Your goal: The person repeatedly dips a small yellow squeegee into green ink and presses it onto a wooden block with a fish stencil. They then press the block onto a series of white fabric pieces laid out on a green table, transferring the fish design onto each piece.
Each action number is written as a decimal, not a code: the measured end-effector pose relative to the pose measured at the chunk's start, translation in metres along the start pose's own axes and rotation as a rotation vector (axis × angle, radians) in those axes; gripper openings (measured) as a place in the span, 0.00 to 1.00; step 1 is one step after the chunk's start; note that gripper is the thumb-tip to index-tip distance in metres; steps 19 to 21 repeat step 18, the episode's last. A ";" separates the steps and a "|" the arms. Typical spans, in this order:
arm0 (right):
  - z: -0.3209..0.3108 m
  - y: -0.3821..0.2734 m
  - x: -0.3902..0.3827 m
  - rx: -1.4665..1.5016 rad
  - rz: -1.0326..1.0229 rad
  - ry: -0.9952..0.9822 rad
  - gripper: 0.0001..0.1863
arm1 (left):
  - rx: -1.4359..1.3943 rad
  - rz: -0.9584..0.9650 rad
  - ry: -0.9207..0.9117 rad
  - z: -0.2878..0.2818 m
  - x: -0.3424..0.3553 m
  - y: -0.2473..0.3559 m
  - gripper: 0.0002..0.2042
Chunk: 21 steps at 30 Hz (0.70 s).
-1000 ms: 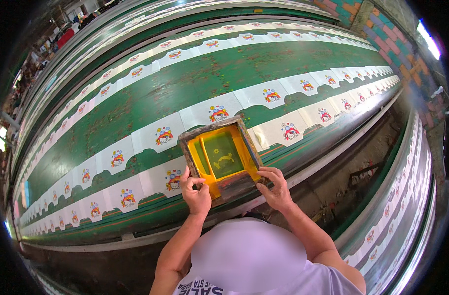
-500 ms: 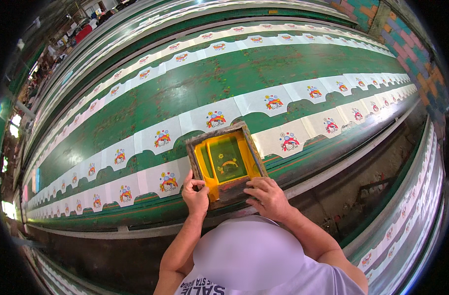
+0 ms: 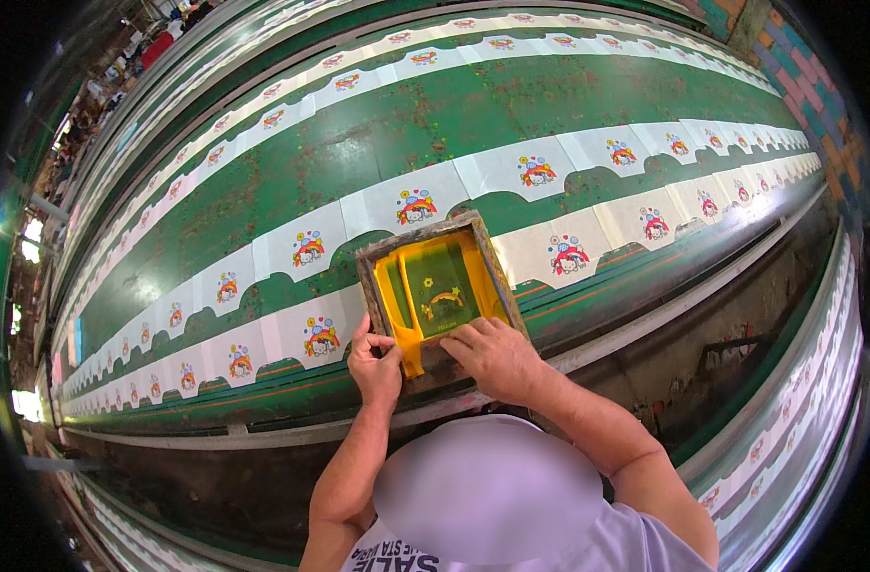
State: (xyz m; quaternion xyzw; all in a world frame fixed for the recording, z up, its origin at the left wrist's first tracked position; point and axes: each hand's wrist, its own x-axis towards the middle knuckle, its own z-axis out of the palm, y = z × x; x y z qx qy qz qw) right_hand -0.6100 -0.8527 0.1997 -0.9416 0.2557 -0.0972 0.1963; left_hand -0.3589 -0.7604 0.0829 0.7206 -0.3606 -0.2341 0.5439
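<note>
A wooden screen-printing frame (image 3: pixel 506 286) lies over the near row of printed white cut pieces. Yellow ink coats its inner sides, and a small rainbow design shows on its mesh (image 3: pixel 443 286). A yellow ink-covered strip (image 3: pixel 408 334) runs along the inside left and over the near rim; I cannot make out what it is. My left hand (image 3: pixel 375 367) is closed on the near left corner, thumb beside the strip's end. My right hand (image 3: pixel 497 360) is closed over the near rim, fingertips at its inner edge. The piece under the frame is mostly hidden.
Rows of white pieces with a colourful rainbow print (image 3: pixel 540 170) line the long green table (image 3: pixel 378 162). A pale rail (image 3: pixel 635 348) follows its near edge. Another table with prints (image 3: pixel 788 439) stands at the lower right. A multicoloured block wall (image 3: pixel 807 81) rises at the far right.
My right hand has slid left along the near rim, from the right corner towards its middle. My left hand keeps its place at the frame's left corner. The view has shifted slightly.
</note>
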 end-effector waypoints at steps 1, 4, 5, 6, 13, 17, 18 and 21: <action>-0.003 0.002 0.003 0.012 -0.011 0.005 0.25 | 0.022 -0.012 -0.001 0.000 0.001 -0.001 0.09; -0.014 0.006 0.003 0.065 -0.006 0.007 0.24 | -0.046 -0.064 -0.023 -0.001 -0.001 -0.002 0.09; -0.016 0.004 -0.002 0.095 0.009 0.014 0.25 | -0.049 -0.049 -0.016 0.000 0.000 -0.001 0.09; -0.017 0.002 -0.006 0.142 0.005 0.053 0.25 | -0.053 -0.036 -0.008 0.000 -0.001 -0.001 0.08; 0.010 0.002 -0.006 0.011 -0.001 0.160 0.27 | 0.012 0.063 0.037 0.006 -0.004 0.004 0.09; 0.023 0.032 0.025 -0.047 0.006 0.195 0.27 | 0.017 0.006 -0.016 0.004 -0.006 0.006 0.09; 0.026 0.041 0.038 -0.048 0.011 0.207 0.28 | 0.053 0.075 -0.009 0.005 -0.005 0.006 0.09; 0.026 0.041 0.038 -0.048 0.011 0.207 0.28 | 0.053 0.075 -0.009 0.005 -0.005 0.006 0.09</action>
